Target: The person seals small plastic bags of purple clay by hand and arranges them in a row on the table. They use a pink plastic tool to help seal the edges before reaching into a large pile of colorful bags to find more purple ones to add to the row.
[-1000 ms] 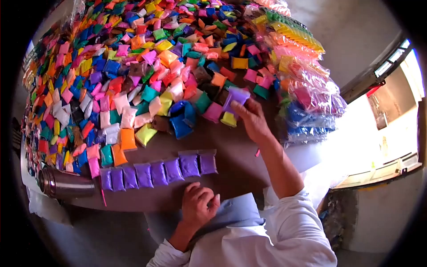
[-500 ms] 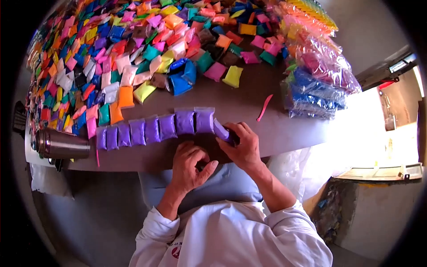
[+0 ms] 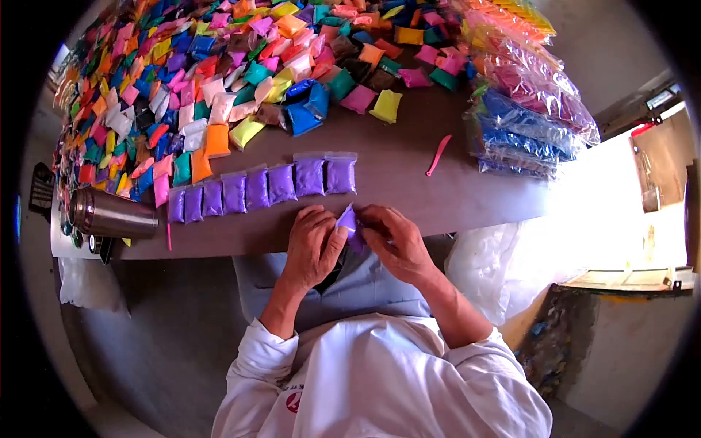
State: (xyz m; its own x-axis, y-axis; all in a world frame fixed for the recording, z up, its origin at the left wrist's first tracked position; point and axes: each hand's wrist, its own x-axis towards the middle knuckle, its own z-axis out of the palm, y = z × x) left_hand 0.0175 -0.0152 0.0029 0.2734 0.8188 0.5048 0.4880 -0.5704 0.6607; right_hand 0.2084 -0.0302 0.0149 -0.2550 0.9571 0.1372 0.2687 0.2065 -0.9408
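Between my two hands, at the table's front edge, is a small purple packet (image 3: 348,222), partly covered by fingers. My left hand (image 3: 315,239) grips its left side, thumb on top. From the other side my right hand (image 3: 395,241) pinches it with bent fingers. Beyond them, a row of several filled purple packets (image 3: 257,189) lies side by side on the brown table (image 3: 394,175). The packets look like clear bags with soft purple filling.
A big heap of many-coloured packets (image 3: 212,87) covers the back left. Stacked clear bags (image 3: 522,131) stand at the right. A pink plastic stick (image 3: 439,155) lies near them. At the left front a metal tumbler (image 3: 117,214) lies on its side.
My right hand has brought the purple packet away from the row's right end, toward me. My left hand has closed on it too. The view has shifted slightly.
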